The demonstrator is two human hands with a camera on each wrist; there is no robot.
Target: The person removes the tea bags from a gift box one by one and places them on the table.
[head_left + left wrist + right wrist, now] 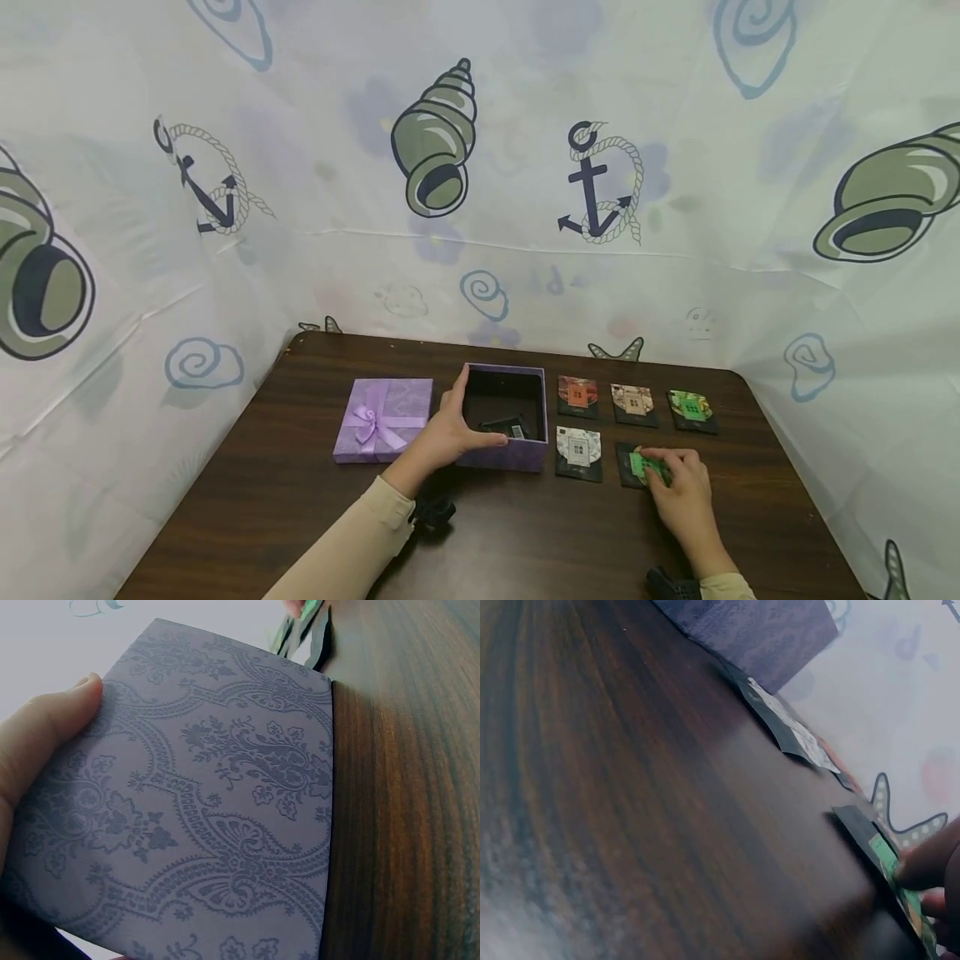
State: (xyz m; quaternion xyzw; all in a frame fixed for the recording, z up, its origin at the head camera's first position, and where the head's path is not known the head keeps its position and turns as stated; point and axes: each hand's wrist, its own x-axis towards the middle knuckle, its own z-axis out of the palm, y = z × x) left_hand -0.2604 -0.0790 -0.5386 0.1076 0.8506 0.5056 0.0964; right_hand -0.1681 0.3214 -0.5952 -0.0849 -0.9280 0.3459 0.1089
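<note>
My left hand (447,423) holds the purple gift box (510,456) at its left side, thumb along the front rim and fingers up the left wall. In the left wrist view the thumb (52,724) lies near the top edge of the patterned wall (217,802). A dark packet (517,427) with a white label lies inside the open box. To the right, my right hand (684,492) pinches a flat black packet with a green label (632,463), close over the table. In the right wrist view that green packet (881,851) slants beneath the fingertips.
A purple lid with a ribbon bow (397,408) lies left of the box. Right of the box are a white-labelled packet (578,454), a red one (577,396), a beige one (633,405) and a yellow-green one (692,411). A patterned cloth (525,275) hangs behind the table.
</note>
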